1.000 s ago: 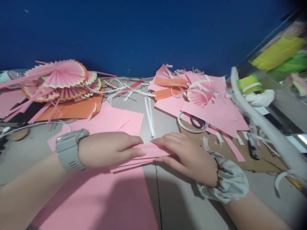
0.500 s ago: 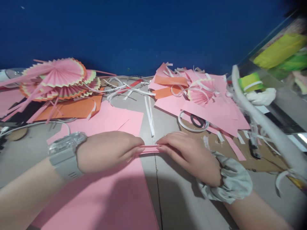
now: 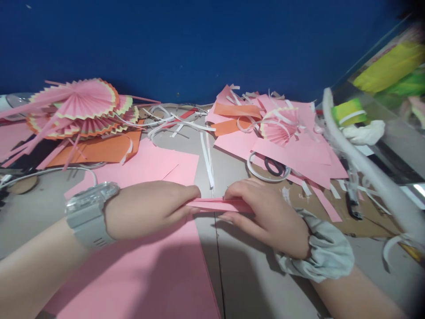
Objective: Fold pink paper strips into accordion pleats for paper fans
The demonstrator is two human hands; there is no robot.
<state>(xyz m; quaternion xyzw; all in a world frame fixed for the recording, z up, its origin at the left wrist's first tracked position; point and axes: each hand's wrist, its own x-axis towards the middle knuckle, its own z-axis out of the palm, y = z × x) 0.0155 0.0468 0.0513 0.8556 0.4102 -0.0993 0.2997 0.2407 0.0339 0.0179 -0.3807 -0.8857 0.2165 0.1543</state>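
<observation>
My left hand (image 3: 156,199), with a grey watch on its wrist, pinches one end of a folded pink paper strip (image 3: 212,204) between thumb and fingers. The strip lies level, its layers slightly parted toward the right. Around its other end, my right hand (image 3: 265,212) has thumb and fingers spread apart, the strip running into the gap between them; the far end is partly hidden there. A pale scrunchie circles the right wrist. Below my left hand lies a large pink paper sheet (image 3: 142,274), in shadow at its right side.
Pleated pink paper fans (image 3: 83,99) sit at the back left, over orange paper (image 3: 96,150). At the right is a heap of pink and orange paper (image 3: 288,155) with a white ring and a black ring. White strips (image 3: 206,159) lie mid-table. A pale curved tube (image 3: 368,177) crosses the right side.
My right thumb and fingers have parted from their pinch and shifted slightly right, showing more of the pink strip. The left hand keeps its grip, nearly unmoved.
</observation>
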